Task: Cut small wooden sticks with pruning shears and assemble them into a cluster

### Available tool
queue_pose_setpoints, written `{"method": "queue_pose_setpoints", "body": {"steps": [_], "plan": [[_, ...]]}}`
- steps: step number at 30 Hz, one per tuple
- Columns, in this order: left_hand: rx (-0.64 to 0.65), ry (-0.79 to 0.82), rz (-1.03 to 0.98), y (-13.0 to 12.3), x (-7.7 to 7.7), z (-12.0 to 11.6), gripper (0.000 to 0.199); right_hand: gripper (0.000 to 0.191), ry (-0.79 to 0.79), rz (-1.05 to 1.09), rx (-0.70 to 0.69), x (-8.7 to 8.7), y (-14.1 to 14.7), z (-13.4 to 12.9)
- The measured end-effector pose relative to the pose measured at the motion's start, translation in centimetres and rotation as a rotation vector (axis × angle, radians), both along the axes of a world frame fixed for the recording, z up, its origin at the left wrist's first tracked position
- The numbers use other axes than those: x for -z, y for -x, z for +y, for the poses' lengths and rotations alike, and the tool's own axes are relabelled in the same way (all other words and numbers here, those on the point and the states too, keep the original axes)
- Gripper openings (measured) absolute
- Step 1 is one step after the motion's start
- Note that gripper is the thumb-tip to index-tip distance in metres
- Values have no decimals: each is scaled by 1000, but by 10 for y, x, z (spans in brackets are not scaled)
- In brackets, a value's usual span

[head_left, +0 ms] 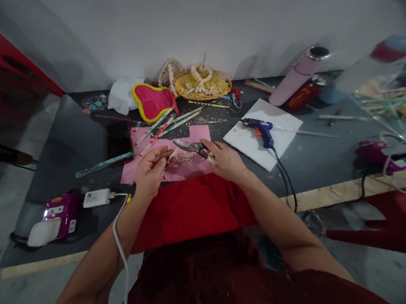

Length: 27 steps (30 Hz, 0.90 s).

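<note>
At the middle of the surface (315, 155), over a pink sheet (200, 132), the left hand (152, 171) has its grip pinching a thin pale stick (173, 154) between thumb and fingers, while the right hand (226, 160) has its grip wrapped around the handles of a pair of shears (190, 147). The stick's far end reaches up beside the blades; whether it touches them I cannot tell. Since the left fingertips sit so near the cutting edge, a slipping stick or a hand sliding forward could bring a nick. Small cut pieces (185, 157) lie loose on the sheet just below the blades, so a brushed wrist or a tug on the sheet might scatter them towards the red cloth (200, 208) on the near side. To the left, a white cable (117, 236) runs from a charger (97, 198) and across the left forearm; a sharp pull of that arm could drag it. To the right, a blue glue gun (263, 131) rests on a white board (286, 119), its cord hanging over the near edge, where a snagging elbow might pull the gun down.
</note>
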State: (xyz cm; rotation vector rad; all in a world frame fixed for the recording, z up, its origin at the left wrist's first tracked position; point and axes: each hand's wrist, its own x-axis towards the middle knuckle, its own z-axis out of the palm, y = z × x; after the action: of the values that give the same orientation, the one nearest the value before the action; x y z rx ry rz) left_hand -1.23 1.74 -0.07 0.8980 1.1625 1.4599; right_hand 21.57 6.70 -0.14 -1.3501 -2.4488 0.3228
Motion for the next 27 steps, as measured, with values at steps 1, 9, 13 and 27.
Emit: {"method": "queue_pose_setpoints", "body": {"steps": [1, 9, 13, 27], "plan": [[2, -3, -1, 0, 0, 0, 36, 52, 3, -3, -3, -1, 0, 0], [39, -77, 273, 0, 1, -4, 36, 49, 6, -30, -9, -4, 3, -3], [-10, -64, 568, 1, -1, -5, 29, 52, 2, -34, -23, -4, 5, -4], [79, -89, 659, 6, -9, -12, 22, 65, 31, -92, -132, -8, 1, -2]]}}
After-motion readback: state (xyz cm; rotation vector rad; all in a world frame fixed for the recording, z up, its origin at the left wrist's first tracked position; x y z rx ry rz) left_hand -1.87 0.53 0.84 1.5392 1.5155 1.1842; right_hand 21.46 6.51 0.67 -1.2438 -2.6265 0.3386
